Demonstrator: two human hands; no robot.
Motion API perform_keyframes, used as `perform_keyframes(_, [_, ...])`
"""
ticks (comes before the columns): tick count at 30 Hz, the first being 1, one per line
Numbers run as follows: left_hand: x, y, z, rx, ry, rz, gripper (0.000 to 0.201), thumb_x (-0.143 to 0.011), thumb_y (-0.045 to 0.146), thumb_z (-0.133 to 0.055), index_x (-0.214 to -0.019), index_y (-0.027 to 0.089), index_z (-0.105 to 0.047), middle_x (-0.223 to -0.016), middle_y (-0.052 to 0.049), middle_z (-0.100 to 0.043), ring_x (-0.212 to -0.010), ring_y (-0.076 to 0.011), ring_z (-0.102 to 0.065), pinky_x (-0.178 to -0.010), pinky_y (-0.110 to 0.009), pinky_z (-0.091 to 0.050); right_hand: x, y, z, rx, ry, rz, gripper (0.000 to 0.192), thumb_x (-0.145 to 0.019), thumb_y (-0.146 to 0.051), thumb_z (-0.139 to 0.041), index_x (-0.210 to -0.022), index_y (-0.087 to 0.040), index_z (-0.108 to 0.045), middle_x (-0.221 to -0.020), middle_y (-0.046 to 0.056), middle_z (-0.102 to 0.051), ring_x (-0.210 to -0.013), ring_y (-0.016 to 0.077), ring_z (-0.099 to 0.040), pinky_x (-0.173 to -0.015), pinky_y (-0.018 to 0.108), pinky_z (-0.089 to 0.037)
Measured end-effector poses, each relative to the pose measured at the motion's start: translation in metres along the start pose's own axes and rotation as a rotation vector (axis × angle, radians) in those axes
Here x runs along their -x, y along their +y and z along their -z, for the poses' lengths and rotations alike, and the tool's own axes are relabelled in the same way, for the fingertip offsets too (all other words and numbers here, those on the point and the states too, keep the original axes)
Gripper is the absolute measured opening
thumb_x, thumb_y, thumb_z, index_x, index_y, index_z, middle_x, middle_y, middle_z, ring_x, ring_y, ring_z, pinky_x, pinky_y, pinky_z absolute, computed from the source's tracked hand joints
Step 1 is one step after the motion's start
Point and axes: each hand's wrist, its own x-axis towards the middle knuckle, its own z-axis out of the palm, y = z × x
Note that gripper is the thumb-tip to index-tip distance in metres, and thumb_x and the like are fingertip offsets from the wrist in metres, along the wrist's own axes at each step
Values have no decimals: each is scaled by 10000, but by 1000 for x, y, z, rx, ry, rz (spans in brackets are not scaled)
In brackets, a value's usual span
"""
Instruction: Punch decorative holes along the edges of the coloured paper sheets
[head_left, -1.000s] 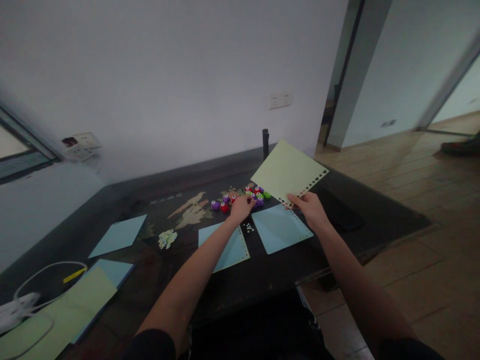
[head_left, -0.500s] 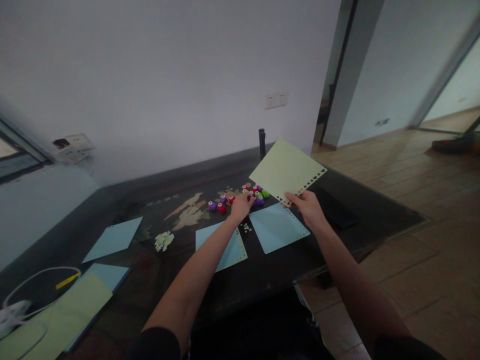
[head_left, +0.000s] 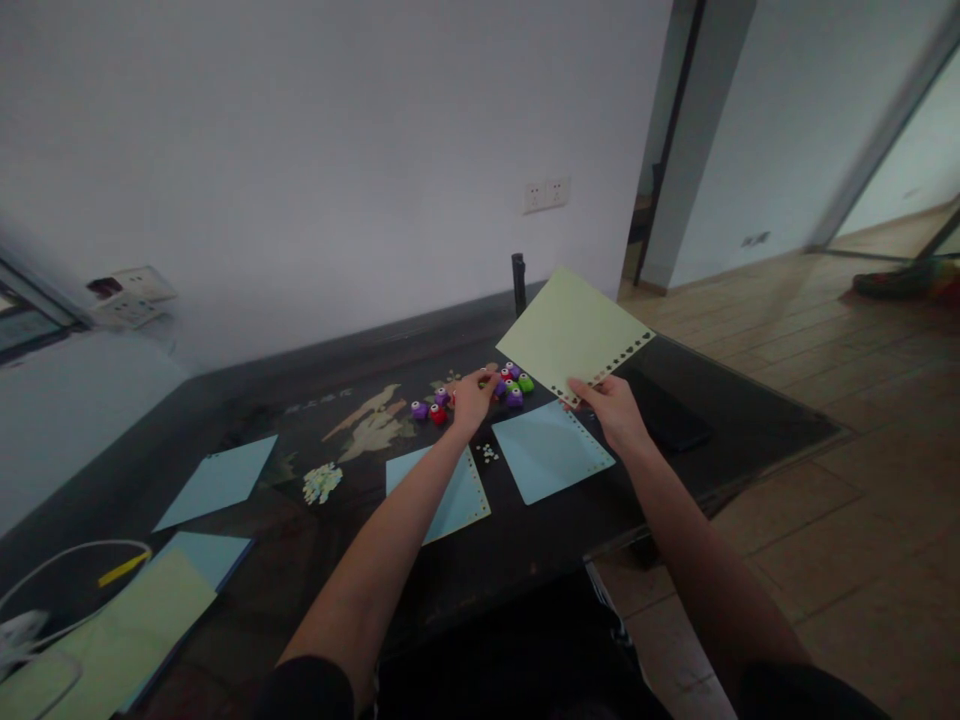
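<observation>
Our left hand (head_left: 471, 398) had closed on a small punch among the coloured plastic punches (head_left: 510, 385) beside the pale green perforated paper sheet (head_left: 570, 335), which our right hand (head_left: 615, 412) kept pinched.

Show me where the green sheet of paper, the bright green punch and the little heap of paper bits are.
green sheet (head_left: 570, 330), head view, middle of its face.
green punch (head_left: 526, 383), head view, its top.
heap of paper bits (head_left: 319, 483), head view, centre of the heap.

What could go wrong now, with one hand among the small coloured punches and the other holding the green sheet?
The left hand reaches into the cluster of small coloured plastic punches and may knock some aside. The right hand grips the pale green punched paper sheet only at one corner, so it could bend or slip.
</observation>
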Motion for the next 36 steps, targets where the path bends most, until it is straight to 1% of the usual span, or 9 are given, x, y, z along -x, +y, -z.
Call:
perform_keyframes(4, [-29,1,1,-48,128,-66,256,-856,329,-539,-930,160,-717,-909,-62,-729,-812,-170,-652,-732,-239,-464,-3,4,0,-5,6,1,332,-600,-443,-756,-711,-144,-660,-600,50,-678,-516,175,-596,-529,296,-478])
perform_keyframes(8, [-60,-1,-6,-172,128,7,273,-867,313,-514,-977,164,-715,-928,-69,-729,-837,-169,-651,-731,-235,-454,-6,8,0,-30,4,-20,326,-599,-432,-758,-728,-147,-663,-620,45,-686,-524,173,-600,-532,293,-485])
perform_keyframes(11, [-73,-5,-14,-204,110,21,262,-851,304,-534,-971,160,-717,-927,-86,-728,-843,-179,-652,-730,-248,-454,-7,8,-1,-55,-9,-30,319,-600,-426,-759,-732,-152,-664,-630,44,-691,-531,171,-603,-532,285,-485])
perform_keyframes(17, [-74,-14,-24,-304,35,39,209,-796,312,-605,-887,177,-735,-926,-116,-725,-873,-206,-651,-774,-281,-456,-4,3,-3,-63,-1,-37,310,-600,-444,-747,-696,-165,-652,-616,44,-681,-529,179,-601,-515,286,-476])
perform_keyframes(23, [-65,-14,-24,-333,-40,27,187,-777,289,-623,-854,163,-737,-908,-129,-723,-861,-210,-657,-796,-283,-462,-3,4,-2,-40,-11,-34,305,-606,-442,-743,-702,-166,-655,-612,46,-680,-543,186,-608,-524,286,-471])
perform_keyframes(27, [-62,-10,-15,-280,-40,3,187,-794,236,-595,-890,147,-728,-934,-118,-722,-876,-203,-650,-803,-271,-458,-4,4,-2,-29,-32,-33,308,-607,-441,-742,-696,-159,-658,-612,48,-682,-529,178,-603,-523,283,-469])
perform_keyframes(32, [-54,4,13,-136,23,-8,276,-878,271,-476,-988,139,-692,-1000,-83,-712,-907,-179,-636,-791,-252,-470,-2,3,-2,-10,-109,-48,319,-591,-442,-753,-673,-149,-659,-582,41,-668,-499,155,-577,-497,262,-446])
perform_keyframes(34, [-49,14,27,152,6,-21,344,-917,323,-413,-978,116,-681,-984,-91,-710,-880,-176,-643,-764,-255,-488,-1,2,-2,10,-177,-73,322,-585,-442,-760,-672,-145,-669,-587,40,-670,-500,145,-573,-505,256,-449])
perform_keyframes(36, [-42,26,41,357,-108,5,433,-939,416,-361,-1008,111,-660,-944,-102,-710,-809,-175,-654,-712,-272,-506,1,2,-2,29,-264,-130,326,-572,-435,-771,-680,-140,-682,-608,43,-681,-505,141,-578,-517,256,-462])
